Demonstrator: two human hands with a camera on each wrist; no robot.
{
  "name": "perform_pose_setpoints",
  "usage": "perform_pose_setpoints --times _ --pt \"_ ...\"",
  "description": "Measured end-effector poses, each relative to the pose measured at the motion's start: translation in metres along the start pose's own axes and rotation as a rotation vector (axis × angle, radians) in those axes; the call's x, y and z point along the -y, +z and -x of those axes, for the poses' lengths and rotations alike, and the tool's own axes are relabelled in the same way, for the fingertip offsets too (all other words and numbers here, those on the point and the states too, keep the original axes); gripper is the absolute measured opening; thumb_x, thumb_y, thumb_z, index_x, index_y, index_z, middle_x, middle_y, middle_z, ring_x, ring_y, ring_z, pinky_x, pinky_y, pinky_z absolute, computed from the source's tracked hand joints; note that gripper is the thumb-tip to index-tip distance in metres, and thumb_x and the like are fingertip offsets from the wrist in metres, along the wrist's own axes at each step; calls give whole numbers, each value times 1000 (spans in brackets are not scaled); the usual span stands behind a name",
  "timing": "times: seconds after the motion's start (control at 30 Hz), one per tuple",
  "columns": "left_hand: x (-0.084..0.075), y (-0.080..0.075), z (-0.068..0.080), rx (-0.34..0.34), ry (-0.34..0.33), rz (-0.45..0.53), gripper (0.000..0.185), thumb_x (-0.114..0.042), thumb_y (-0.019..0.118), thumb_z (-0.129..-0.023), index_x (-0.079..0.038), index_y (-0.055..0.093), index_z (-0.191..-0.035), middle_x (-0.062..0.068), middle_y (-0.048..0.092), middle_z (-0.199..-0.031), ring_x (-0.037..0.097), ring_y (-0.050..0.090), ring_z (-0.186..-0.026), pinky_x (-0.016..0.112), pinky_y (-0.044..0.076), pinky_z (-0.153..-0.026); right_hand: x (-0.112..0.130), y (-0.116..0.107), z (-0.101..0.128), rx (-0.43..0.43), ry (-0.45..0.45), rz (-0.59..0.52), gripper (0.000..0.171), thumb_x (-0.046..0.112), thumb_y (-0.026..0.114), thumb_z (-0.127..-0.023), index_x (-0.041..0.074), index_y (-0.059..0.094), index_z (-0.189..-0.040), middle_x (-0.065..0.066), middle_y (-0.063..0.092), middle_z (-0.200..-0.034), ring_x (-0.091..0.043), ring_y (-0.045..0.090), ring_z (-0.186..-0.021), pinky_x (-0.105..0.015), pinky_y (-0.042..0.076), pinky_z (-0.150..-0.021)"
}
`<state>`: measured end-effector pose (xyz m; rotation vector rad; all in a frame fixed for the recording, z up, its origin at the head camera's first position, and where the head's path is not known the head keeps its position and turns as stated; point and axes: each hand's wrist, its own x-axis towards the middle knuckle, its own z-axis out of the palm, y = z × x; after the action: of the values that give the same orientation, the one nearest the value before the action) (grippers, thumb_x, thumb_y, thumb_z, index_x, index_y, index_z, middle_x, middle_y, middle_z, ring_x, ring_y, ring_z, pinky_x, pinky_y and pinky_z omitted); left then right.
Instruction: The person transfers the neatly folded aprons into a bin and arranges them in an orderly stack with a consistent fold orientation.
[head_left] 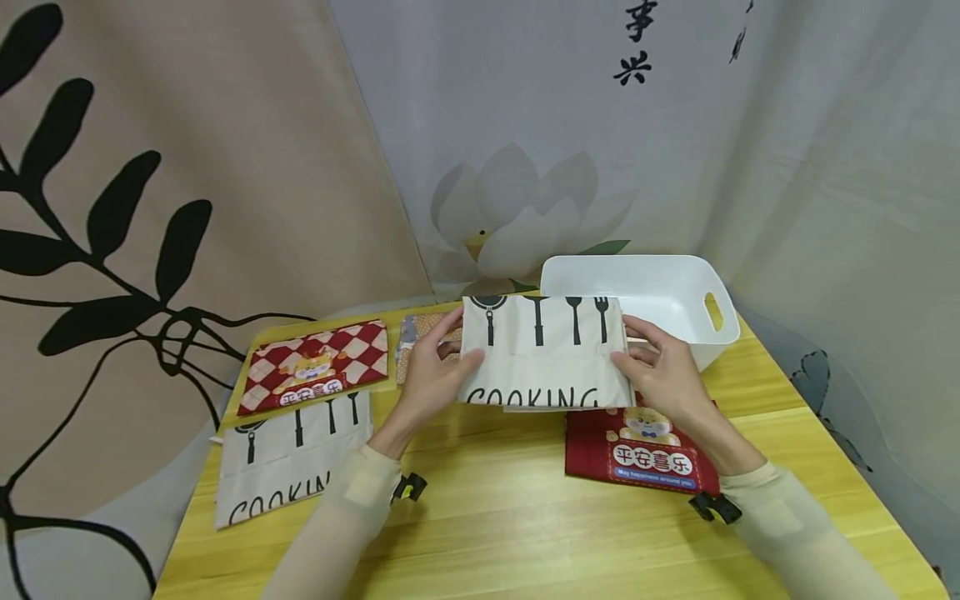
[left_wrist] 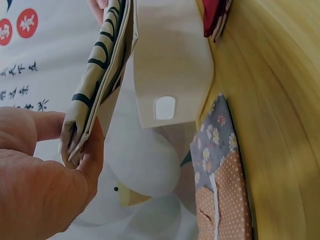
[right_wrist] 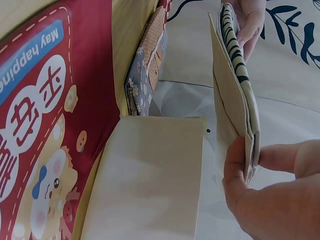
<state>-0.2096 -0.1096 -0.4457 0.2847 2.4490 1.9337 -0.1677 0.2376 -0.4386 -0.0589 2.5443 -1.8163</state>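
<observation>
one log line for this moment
left hand: pinches folded cooking cloth | right hand: pinches its other edge | cloth: lifted off table

Head overview; 2 close wrist views

Bin [head_left: 660, 292] behind held cloth [head_left: 543, 354]

You held the folded COOKING cloth [head_left: 546, 354] upright above the wooden table [head_left: 510, 517], left hand [head_left: 433, 367] and right hand [head_left: 663, 371] pinching its 2 side edges, just before the white bin [head_left: 660, 292].
</observation>
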Motion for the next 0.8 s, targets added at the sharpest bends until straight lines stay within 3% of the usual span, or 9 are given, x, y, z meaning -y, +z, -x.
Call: perform_pose_setpoints --times 0.2,0.37,0.5,0.67,0.8 --pt "-1 4 -6 9 -12 2 80 -5 79 -103 -23 46 -174 9 59 -161 34 74 -127 19 66 -87 -1 -5 -1 -17 -2 24 67 15 69 -113 10 42 -175 -26 61 -161 -43 72 -136 -25 70 -89" --pt "-2 9 -12 20 -1 -20 79 -5 79 -103 -22 47 -173 9 60 -161 33 74 -128 19 65 -90 -2 -11 -3 -45 1 50 67 17 71 -112 11 45 -174 -24 61 -162 -18 77 -123 -20 68 -86" --pt "-2 13 -18 32 11 -26 77 -5 79 -103 -22 48 -172 8 61 -161 32 75 -130 21 65 -92 -4 -16 -4 -59 2 59 68 18 72 -111 11 45 -173 -24 59 -164 3 73 -109 -17 66 -83" --pt "-6 20 -24 42 18 -31 77 -4 79 -103 -21 49 -172 11 61 -161 33 75 -130 23 65 -92 -4 -23 -6 -71 -14 59 67 15 72 -111 9 47 -172 -26 58 -163 13 70 -101 -14 65 -81" --pt "-10 25 -29 52 15 -14 78 -3 78 -103 -21 48 -172 12 61 -161 34 76 -127 22 66 -91 -5 -29 -8 -78 -12 44 66 15 72 -111 8 47 -172 -28 57 -163 13 70 -100 -14 65 -81"
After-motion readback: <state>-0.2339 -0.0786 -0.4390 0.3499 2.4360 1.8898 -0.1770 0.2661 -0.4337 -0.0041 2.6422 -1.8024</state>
